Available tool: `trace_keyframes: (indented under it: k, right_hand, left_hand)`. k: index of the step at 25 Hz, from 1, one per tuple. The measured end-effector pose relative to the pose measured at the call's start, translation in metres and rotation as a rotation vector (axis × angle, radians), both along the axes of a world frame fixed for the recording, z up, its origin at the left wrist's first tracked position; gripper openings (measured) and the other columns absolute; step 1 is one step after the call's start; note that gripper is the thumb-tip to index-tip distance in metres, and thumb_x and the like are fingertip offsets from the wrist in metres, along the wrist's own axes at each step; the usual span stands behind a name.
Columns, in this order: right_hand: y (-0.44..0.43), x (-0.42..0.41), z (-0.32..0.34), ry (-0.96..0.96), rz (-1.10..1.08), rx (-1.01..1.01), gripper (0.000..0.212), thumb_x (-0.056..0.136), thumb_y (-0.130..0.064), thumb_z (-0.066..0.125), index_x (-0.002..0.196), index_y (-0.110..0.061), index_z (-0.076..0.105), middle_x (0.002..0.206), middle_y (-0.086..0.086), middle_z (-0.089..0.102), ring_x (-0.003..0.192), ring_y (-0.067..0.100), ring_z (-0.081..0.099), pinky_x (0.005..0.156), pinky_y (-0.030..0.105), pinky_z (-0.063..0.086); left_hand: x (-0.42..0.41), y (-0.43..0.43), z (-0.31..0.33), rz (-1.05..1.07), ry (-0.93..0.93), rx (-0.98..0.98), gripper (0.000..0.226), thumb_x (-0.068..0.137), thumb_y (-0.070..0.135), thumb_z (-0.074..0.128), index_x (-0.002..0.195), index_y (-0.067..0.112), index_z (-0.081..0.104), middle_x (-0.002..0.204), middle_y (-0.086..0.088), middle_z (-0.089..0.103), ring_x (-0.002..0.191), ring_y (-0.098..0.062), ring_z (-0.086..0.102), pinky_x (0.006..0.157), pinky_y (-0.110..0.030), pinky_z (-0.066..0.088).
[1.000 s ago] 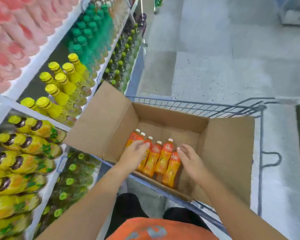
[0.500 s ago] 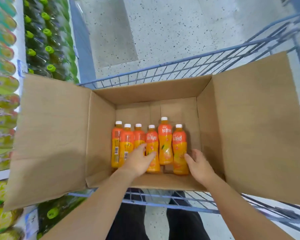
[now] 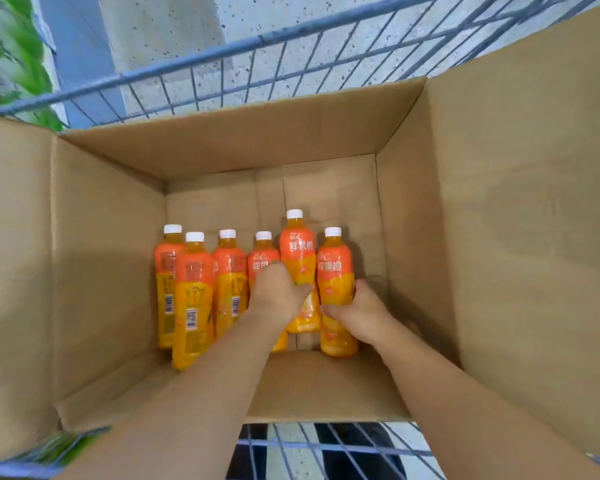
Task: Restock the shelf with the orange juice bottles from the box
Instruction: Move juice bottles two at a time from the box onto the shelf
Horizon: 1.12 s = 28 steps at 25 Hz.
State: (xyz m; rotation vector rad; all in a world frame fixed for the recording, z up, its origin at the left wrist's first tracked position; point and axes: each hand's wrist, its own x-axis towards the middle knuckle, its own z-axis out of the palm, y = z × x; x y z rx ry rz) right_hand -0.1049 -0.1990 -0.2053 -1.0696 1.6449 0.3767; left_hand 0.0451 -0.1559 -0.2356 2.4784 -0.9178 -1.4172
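Note:
Several orange juice bottles with white caps stand in a row inside an open cardboard box (image 3: 222, 143). My left hand (image 3: 278, 296) is wrapped around the lower part of an orange juice bottle (image 3: 263, 258), fourth from the left, with the thumb against its taller neighbour (image 3: 298, 251). My right hand (image 3: 359, 311) grips the rightmost orange juice bottle (image 3: 335, 271) low on its body, thumb on its left side and fingers on its right. Three more bottles (image 3: 193, 289) stand untouched at the left of the row. The shelf shows only as a green blur (image 3: 11, 57) at the top left.
The box sits in a blue wire cart (image 3: 291, 60), its flaps folded out left and right. Speckled grey floor (image 3: 174, 26) lies beyond the cart. The far half of the box floor (image 3: 326, 188) holds no bottles.
The view has swung from the shelf down into the box and closer. Both hands have gone from resting on the bottles to closing around one each.

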Motion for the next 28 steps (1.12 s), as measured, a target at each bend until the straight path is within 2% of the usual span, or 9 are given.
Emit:
trace_keyframes:
  k: [2,4,7,10,13,16,21,25,28]
  right_hand:
    - [0.002,0.001,-0.007,0.021,-0.003,-0.02,0.063,0.082,-0.022,0.081,0.135,-0.015,0.049,0.13,0.008,0.061,0.112,0.024,0.059,0.089,0.033,0.045]
    - [0.002,-0.001,-0.013,0.041,-0.033,-0.051,0.064,0.08,-0.027,0.081,0.135,-0.016,0.05,0.126,0.007,0.061,0.112,0.026,0.06,0.092,0.037,0.048]
    - [0.001,-0.009,-0.014,0.068,-0.104,-0.127,0.054,0.082,-0.027,0.078,0.129,-0.017,0.053,0.111,0.0,0.058,0.097,0.02,0.055,0.083,0.033,0.045]
    - [0.003,-0.018,-0.013,0.125,-0.18,-0.193,0.058,0.078,-0.032,0.079,0.13,-0.019,0.054,0.12,0.005,0.063,0.106,0.028,0.061,0.091,0.041,0.051]
    - [0.002,-0.021,-0.013,0.127,-0.218,-0.187,0.063,0.076,-0.036,0.081,0.13,-0.02,0.054,0.124,0.006,0.063,0.111,0.03,0.062,0.095,0.047,0.052]
    - [0.001,-0.021,-0.015,0.11,-0.181,-0.18,0.061,0.072,-0.036,0.083,0.125,-0.019,0.058,0.119,0.007,0.065,0.107,0.03,0.064,0.094,0.049,0.053]
    - [0.004,-0.027,-0.008,0.069,-0.192,-0.152,0.049,0.071,-0.031,0.082,0.114,-0.021,0.061,0.109,0.007,0.067,0.1,0.029,0.066,0.093,0.05,0.055]
    - [0.006,-0.026,0.03,-0.001,-0.184,-0.156,0.029,0.07,-0.025,0.08,0.094,-0.023,0.062,0.096,0.006,0.071,0.088,0.024,0.069,0.086,0.047,0.058]
    - [0.005,-0.019,0.08,-0.012,-0.122,-0.2,0.038,0.067,-0.031,0.08,0.101,-0.023,0.064,0.097,0.004,0.07,0.089,0.025,0.067,0.086,0.044,0.057]
  left_hand:
    - [-0.003,-0.006,-0.001,-0.018,-0.001,0.013,0.038,0.081,0.042,0.081,0.072,0.014,0.055,0.066,0.0,0.056,0.061,-0.017,0.057,0.05,-0.027,0.035]
    - [-0.004,-0.013,-0.004,-0.019,0.018,0.028,0.039,0.079,0.043,0.083,0.074,0.014,0.058,0.069,-0.001,0.058,0.062,-0.014,0.056,0.05,-0.024,0.035]
    - [-0.013,-0.018,-0.005,0.075,0.074,0.051,0.045,0.073,0.041,0.087,0.098,0.011,0.065,0.091,-0.006,0.066,0.087,-0.022,0.065,0.065,-0.029,0.046]
    - [-0.033,-0.017,0.0,0.233,0.143,0.035,0.068,0.07,0.028,0.088,0.122,0.008,0.048,0.111,-0.005,0.059,0.104,-0.025,0.062,0.073,-0.031,0.047]
    - [-0.05,-0.018,-0.003,0.282,0.177,0.039,0.08,0.073,0.018,0.085,0.133,0.006,0.036,0.118,-0.007,0.055,0.114,-0.027,0.058,0.082,-0.03,0.047]
    - [-0.056,-0.016,-0.011,0.253,0.175,0.061,0.08,0.075,0.017,0.084,0.137,0.007,0.034,0.131,-0.012,0.054,0.124,-0.031,0.054,0.095,-0.036,0.05]
    - [-0.038,-0.003,-0.004,0.208,0.226,0.069,0.065,0.076,0.025,0.083,0.127,0.016,0.044,0.115,-0.006,0.06,0.107,-0.029,0.061,0.077,-0.034,0.047]
    - [-0.017,0.018,0.03,0.178,0.225,0.037,0.071,0.069,0.026,0.087,0.125,0.019,0.044,0.106,-0.002,0.062,0.099,-0.026,0.064,0.083,-0.038,0.054]
    - [0.003,0.029,0.087,0.193,0.201,-0.002,0.066,0.068,0.022,0.087,0.117,0.02,0.043,0.097,0.001,0.06,0.093,-0.023,0.063,0.081,-0.037,0.054]
